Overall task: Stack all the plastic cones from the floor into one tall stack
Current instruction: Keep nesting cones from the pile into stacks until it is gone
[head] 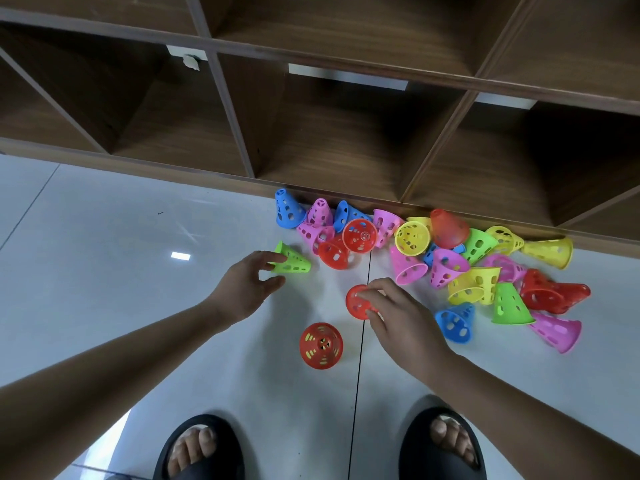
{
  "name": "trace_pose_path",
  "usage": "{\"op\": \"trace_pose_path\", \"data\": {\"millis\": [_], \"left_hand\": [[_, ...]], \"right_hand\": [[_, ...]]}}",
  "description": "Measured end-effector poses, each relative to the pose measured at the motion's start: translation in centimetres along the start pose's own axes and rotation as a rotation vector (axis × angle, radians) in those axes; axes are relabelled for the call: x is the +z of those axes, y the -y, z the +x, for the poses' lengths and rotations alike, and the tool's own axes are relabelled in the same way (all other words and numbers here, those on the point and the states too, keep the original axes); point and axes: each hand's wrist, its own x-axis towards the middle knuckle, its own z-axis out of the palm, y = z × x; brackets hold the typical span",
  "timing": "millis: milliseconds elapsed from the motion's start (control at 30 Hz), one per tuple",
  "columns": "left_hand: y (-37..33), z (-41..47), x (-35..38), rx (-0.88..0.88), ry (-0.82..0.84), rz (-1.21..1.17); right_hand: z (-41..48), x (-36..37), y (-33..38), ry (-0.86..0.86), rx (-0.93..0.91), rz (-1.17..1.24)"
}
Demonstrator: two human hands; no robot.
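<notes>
Right hand (398, 313) pinching tilted red cone (358, 302) on floor (104, 271), left hand (251, 277) loosely spread, index fingertip touching green cone (292, 260) at its 10 o'clock, upright red cone (321, 345) at 7 o'clock, mixed cone pile (450, 258) at 2 o'clock against wooden shelf (346, 174)

Bright, even light is coming from overhead. The glossy floor (104, 220) is throwing back a small rectangular glare patch (180, 256) and faint streaky reflections. The shelf (346, 140) compartments are sinking into deep shadow. Wide-angle distortion is bending the shelf's straight edges toward the frame borders. The cones (446, 258) are showing vividly, though fine detail is looking slightly soft.
</notes>
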Motion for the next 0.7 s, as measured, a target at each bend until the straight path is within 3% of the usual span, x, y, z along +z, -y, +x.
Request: {"op": "trace_pose_path", "data": {"millis": [233, 367, 533, 700], "left_hand": [[-3.9, -2.6, -1.4, -0.06, -0.047, -0.352], [-6.2, -4.2, -1.8, -0.015, 0.03, -0.518], [-7.1, -5.8, -1.1, -0.01, 0.19, -0.679], [-6.8, -6.9, 0.3, 0.004, 0.282, -0.658]], "right_hand": [[0.3, 1.3, -1.6, 0.058, 0.012, -0.025], [0.0, 1.4, -2.4, 0.038, 0.026, 0.057], [0.0, 0.3, -2.1, -0.11, 0.129, 0.225], [-0.1, -2.6, 0.3, -0.242, 0.203, 0.387]]}}
